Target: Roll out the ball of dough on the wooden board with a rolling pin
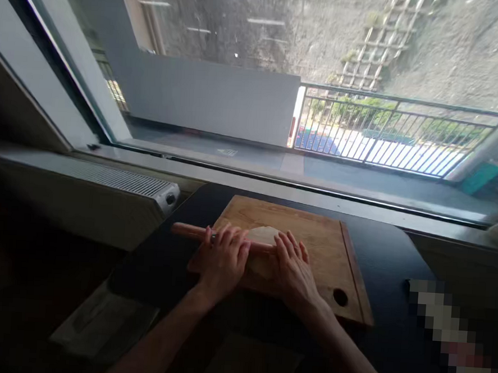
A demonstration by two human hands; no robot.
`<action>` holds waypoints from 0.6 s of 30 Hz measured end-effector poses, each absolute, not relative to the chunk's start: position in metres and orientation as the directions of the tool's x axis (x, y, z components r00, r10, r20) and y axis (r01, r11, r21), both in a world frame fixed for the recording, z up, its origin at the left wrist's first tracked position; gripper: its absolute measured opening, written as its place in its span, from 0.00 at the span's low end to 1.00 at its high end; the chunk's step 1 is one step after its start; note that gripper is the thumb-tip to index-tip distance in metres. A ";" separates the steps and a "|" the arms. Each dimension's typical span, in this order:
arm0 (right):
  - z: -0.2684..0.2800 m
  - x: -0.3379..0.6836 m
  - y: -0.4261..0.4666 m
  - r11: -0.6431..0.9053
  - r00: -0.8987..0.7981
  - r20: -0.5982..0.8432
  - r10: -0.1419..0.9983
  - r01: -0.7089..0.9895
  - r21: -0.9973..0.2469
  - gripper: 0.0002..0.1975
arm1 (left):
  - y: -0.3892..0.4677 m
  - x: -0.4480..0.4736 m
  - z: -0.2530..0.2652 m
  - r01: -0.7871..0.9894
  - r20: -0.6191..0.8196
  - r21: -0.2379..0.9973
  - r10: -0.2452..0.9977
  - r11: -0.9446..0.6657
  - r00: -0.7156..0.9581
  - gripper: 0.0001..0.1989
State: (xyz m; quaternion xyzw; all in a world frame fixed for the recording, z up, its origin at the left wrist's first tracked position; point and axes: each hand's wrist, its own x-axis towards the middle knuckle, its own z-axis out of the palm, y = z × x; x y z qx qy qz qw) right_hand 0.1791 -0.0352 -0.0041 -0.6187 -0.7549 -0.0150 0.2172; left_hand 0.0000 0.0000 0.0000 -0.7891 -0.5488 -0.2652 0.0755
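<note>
White slotted radiator (114, 186) flanks black round-cornered table (390, 262); left hand (224, 255) and right hand (295, 267) lie open across brown wooden rolling pin (262, 247).

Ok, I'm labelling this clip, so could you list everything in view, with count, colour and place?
rolling pin: 1, reddish brown, across the dough
dough: 1, pale, on the board
cutting board: 1, light brown, on the table
table: 1, black, below the window
radiator: 1, pale, left of the table
window: 1, pale frame, beyond the table
low wall: 1, grey, outside
railing: 1, grey, right of that wall
slope: 1, grey, beyond the railing
pixelated patch: 1, mixed colours, lower right; contents hidden
left hand: 1, on the pin
right hand: 1, at the pin's right part
</note>
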 end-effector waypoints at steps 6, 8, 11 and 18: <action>0.013 0.186 0.010 0.087 -0.001 0.268 0.963 0.947 -0.310 0.25 | 0.071 0.035 0.023 0.900 0.461 0.167 0.839 -0.402 0.289 0.17; 0.019 0.193 0.006 0.091 0.005 0.294 0.956 0.946 -0.311 0.25 | 0.087 0.042 0.029 0.882 0.445 0.157 0.829 -0.444 0.339 0.17; 0.021 0.215 -0.022 0.095 0.022 0.359 0.933 0.948 -0.304 0.24 | 0.084 0.040 0.029 0.854 0.424 0.146 0.811 -0.500 0.403 0.17; 0.001 0.281 -0.089 0.044 0.118 0.382 0.917 0.920 -0.390 0.24 | 0.031 0.013 0.009 0.906 0.354 0.144 0.876 -0.398 0.328 0.20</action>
